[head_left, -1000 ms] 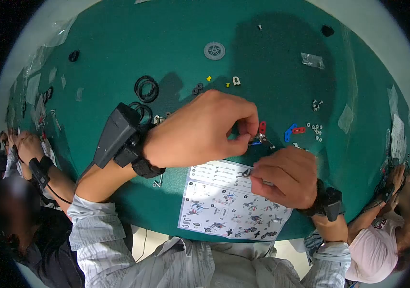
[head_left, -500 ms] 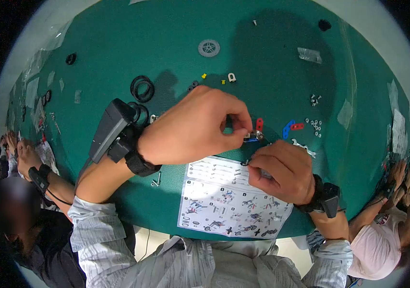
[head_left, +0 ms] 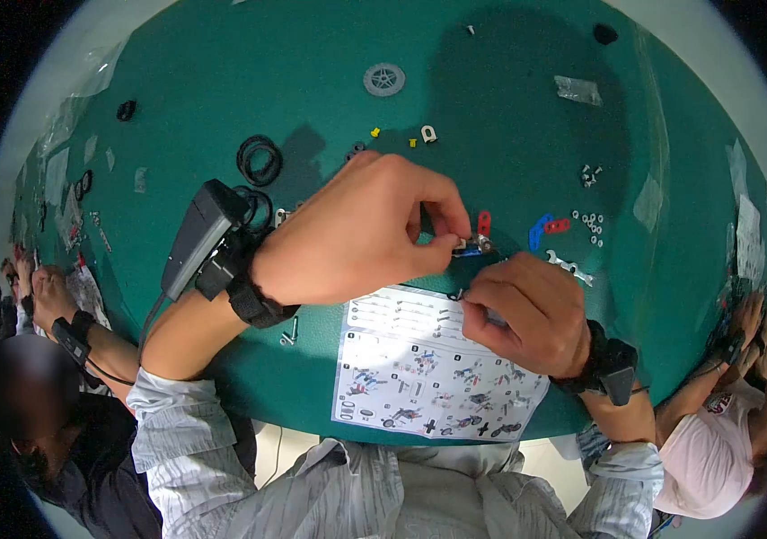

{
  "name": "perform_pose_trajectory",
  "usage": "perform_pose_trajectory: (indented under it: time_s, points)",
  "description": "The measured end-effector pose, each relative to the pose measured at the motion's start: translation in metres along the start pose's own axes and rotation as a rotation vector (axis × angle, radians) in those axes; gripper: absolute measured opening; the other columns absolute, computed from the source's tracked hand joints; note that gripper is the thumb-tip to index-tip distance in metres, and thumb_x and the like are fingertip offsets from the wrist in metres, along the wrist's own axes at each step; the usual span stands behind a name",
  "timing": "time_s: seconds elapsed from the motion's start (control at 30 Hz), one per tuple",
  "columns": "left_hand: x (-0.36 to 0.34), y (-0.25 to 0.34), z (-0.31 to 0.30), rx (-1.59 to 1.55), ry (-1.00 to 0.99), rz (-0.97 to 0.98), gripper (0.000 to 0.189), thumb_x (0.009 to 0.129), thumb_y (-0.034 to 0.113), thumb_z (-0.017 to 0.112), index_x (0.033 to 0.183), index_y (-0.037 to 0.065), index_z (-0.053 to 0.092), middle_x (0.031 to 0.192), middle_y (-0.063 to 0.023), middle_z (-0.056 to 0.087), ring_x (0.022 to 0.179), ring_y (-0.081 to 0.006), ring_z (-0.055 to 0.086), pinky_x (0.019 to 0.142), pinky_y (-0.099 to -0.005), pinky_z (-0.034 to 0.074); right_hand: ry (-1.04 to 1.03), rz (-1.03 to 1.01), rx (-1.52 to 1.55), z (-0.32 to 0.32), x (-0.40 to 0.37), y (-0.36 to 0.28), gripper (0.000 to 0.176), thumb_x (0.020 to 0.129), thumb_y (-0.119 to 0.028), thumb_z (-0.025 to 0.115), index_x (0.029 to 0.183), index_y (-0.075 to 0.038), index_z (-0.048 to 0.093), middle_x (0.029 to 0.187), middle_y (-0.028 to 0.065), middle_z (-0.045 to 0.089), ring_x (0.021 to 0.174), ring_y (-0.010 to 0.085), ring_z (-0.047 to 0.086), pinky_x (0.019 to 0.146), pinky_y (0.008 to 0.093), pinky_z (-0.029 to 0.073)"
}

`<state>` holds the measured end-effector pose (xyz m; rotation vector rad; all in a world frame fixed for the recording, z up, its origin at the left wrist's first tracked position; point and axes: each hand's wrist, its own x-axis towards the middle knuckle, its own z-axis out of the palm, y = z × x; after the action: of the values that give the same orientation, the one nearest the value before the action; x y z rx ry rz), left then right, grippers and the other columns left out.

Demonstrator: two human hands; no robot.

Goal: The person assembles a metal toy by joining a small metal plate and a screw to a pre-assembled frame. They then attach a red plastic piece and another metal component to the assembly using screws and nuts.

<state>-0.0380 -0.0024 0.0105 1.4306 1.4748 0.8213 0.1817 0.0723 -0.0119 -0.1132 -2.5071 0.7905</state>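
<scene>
Filling the scene, a green table (head_left: 339, 54) spreads beneath a person's two bare hands. The left hand (head_left: 361, 229) pinches a small assembly (head_left: 471, 247) of metal and blue parts above the table, a red strip (head_left: 484, 221) at its far side. The right hand (head_left: 527, 314), fingers curled narrow, grips a small dark piece (head_left: 457, 295) over the upper edge of a printed sheet (head_left: 437, 377). Black rubber rings (head_left: 243, 163) and a gray wheel (head_left: 384, 79) lie farther out; right of the hands sit a wrench (head_left: 570, 267), a bent blue strip (head_left: 538, 232) and loose nuts (head_left: 586, 218).
</scene>
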Motion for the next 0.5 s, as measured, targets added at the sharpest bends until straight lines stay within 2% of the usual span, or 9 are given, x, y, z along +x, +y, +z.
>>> perform_pose_trajectory:
  time_s: [0.13,0.23,0.33,0.43,0.5]
  points:
    - [0.003,0.005,-0.003,-0.049,-0.05,-0.065,0.012,0.08,0.002,0.071,0.092,0.0,0.071,0.067,0.0002,0.062,0.056,-0.0039,0.049,0.05,-0.0223,0.038,0.006,0.004,0.0,0.002,-0.002,0.001,0.026,0.064,0.003,0.078,0.084,-0.003,0.063,0.081,0.0081,0.064,0.067,0.0253,0.064,0.055,0.0336,0.052]
    - [0.003,0.0,-0.002,-0.032,-0.046,0.009,0.012,0.081,0.001,0.071,0.093,0.0,0.07,0.066,0.0008,0.06,0.055,-0.0033,0.048,0.05,-0.0221,0.037,0.002,0.026,0.036,0.001,-0.001,0.002,0.026,0.063,0.003,0.078,0.083,-0.004,0.063,0.08,0.0078,0.064,0.067,0.0249,0.064,0.055,0.0334,0.052]
    - [0.004,-0.004,-0.002,-0.024,-0.062,0.071,0.017,0.079,0.001,0.071,0.096,0.001,0.07,0.07,0.0002,0.06,0.056,-0.004,0.048,0.049,-0.0222,0.036,-0.025,0.062,0.105,-0.005,0.002,0.002,0.027,0.063,0.004,0.079,0.083,-0.005,0.063,0.08,0.0077,0.064,0.067,0.0247,0.064,0.055,0.0332,0.052]
    - [0.005,-0.006,-0.008,0.019,-0.094,0.115,0.022,0.076,0.002,0.072,0.098,0.003,0.07,0.08,-0.0012,0.061,0.06,-0.0059,0.051,0.052,-0.0218,0.039,-0.001,0.055,0.147,-0.004,0.003,0.005,0.027,0.063,0.004,0.08,0.082,-0.005,0.063,0.08,0.0078,0.064,0.067,0.0245,0.064,0.055,0.0332,0.051]
    - [0.005,-0.003,-0.013,0.167,-0.097,0.234,0.026,0.075,0.004,0.073,0.101,0.005,0.07,0.086,-0.0033,0.061,0.064,-0.0116,0.056,0.055,-0.025,0.044,-0.013,0.049,0.15,-0.005,0.002,0.005,0.026,0.063,0.004,0.079,0.082,-0.004,0.063,0.08,0.0078,0.064,0.067,0.0246,0.064,0.055,0.0334,0.051]
